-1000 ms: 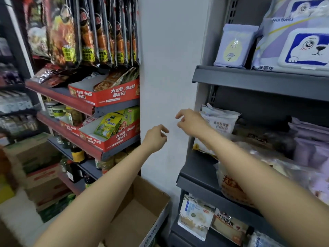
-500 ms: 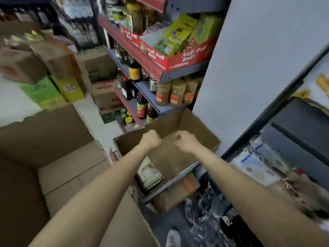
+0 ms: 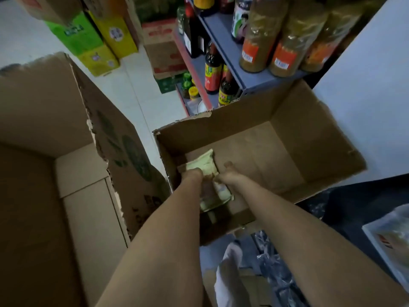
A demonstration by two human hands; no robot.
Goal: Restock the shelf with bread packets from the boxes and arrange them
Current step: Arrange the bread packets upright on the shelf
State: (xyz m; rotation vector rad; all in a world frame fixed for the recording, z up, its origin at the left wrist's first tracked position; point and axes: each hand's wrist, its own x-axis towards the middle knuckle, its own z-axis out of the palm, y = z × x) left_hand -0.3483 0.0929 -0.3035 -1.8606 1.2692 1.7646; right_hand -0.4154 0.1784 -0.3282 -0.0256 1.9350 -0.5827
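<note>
Bread packets [image 3: 204,166], pale green and cream, lie at the near left corner of the open cardboard box [image 3: 294,142] on the floor. Both bare arms reach down into it. The left hand [image 3: 192,173] is down on the upper packet, its fingers hidden beneath the wrist, so I cannot tell whether they grip it. The right hand [image 3: 225,175] meets the packets' right edge with its fingers curled, but whether they actually pinch the wrapper is lost in the blur. A second packet [image 3: 218,194] shows between the two forearms, lower in the box. A bigger empty carton [image 3: 66,151] stands just to the left. Beyond the box, sauce bottles [image 3: 212,72] and spice jars [image 3: 259,41] fill grey shelves [image 3: 230,54].
</note>
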